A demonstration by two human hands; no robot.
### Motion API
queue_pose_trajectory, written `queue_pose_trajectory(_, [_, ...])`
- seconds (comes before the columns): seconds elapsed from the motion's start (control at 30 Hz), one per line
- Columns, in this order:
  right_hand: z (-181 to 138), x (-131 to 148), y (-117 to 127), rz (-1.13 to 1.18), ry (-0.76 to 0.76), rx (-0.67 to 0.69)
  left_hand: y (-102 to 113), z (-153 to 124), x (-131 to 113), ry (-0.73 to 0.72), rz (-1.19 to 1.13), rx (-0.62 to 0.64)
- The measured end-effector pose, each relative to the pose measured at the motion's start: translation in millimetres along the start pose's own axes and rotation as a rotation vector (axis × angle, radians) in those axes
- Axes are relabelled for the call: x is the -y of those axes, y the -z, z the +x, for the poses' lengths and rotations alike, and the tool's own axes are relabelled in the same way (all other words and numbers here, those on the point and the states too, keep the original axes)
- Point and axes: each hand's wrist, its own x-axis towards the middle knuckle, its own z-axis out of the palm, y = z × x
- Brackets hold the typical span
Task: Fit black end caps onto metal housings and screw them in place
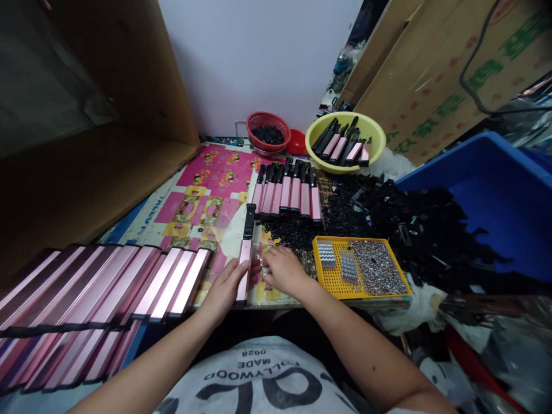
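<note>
Currently clamped in left hand at near edge of pink-printed surface: slim, pink metallic, black-topped bar. Probably light, stiff, slippery; best gripped by long sides. Cannot tell hold of right hand.

Right hand perhaps pinches something unreadably small.

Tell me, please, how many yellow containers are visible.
2: a yellow basin, right of the red basket, and a yellow tray, right of the right hand. Both show clearly.
</note>
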Motion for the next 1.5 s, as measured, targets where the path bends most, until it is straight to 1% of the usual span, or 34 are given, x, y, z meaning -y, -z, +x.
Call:
queue_pose_trajectory(0.13, [-6,-2,-8,0.087,-0.032,-0.071,1,0,1,-0.025,0.046,-0.002])
queue_pose_trajectory(0.23, [-12,-4,-8,0.267,-0.069,-0.161,3,-3,-1,-0.046,0.15,0.005])
queue_pose_trajectory(0.3, [-15,-6,-5,0.499,-0.122,-0.25,5,-7,-4,-0.041,0.212,0.02])
queue_pose_trajectory(0.4, [-17,-5,4,0.991,-0.207,-0.393,6,-15,-9,-0.002,0.276,-0.024])
queue_pose_trajectory(0.47, [-15,-1,10,1.277,-0.229,-0.44,4,-21,-11,0.021,0.259,-0.035])
queue_pose_trajectory(0.53, [-13,3,13,1.44,-0.227,-0.451,0,-28,-13,0.024,0.206,0.025])
queue_pose_trajectory(0.6, [-11,7,16,1.475,-0.212,-0.475,-5,-33,-13,0.01,0.181,0.108])
queue_pose_trajectory(0.63, [-11,8,16,1.449,-0.204,-0.499,-8,-36,-13,-0.009,0.191,0.137])
queue_pose_trajectory(0.7, [-12,10,18,1.315,-0.194,-0.554,-10,-39,-11,-0.064,0.26,0.151])
queue_pose_trajectory(0.8, [-16,10,21,1.051,-0.178,-0.621,-11,-42,-8,-0.171,0.442,0.093])
queue_pose_trajectory(0.83, [-17,11,22,0.992,-0.173,-0.637,-11,-43,-7,-0.209,0.511,0.068])
queue_pose_trajectory(0.9, [-19,11,22,0.954,-0.178,-0.65,-11,-43,-5,-0.281,0.629,0.027])
queue_pose_trajectory(1.03, [-20,11,13,1.089,-0.234,-0.622,-12,-43,-4,-0.388,0.742,-0.025])
queue_pose_trajectory(1.17, [-18,9,6,1.348,-0.287,-0.618,-13,-44,-6,-0.41,0.774,-0.034])
queue_pose_trajectory(1.23, [-18,11,5,1.537,-0.268,-0.565,-14,-44,-7,-0.429,0.782,-0.013])
queue_pose_trajectory(1.3, [-18,15,5,1.699,-0.219,-0.457,-14,-43,-9,-0.426,0.777,0.029])
queue_pose_trajectory(1.33, [-19,18,4,1.752,-0.2,-0.411,-13,-42,-9,-0.416,0.766,0.048])
queue_pose_trajectory(1.4, [-23,22,2,1.798,-0.188,-0.382,-11,-40,-9,-0.37,0.73,0.067])
queue_pose_trajectory(1.43, [-26,21,2,1.79,-0.184,-0.386,-9,-39,-10,-0.335,0.708,0.068])
queue_pose_trajectory(1.5, [-32,10,6,1.723,-0.149,-0.344,-2,-39,-13,-0.224,0.65,0.086])
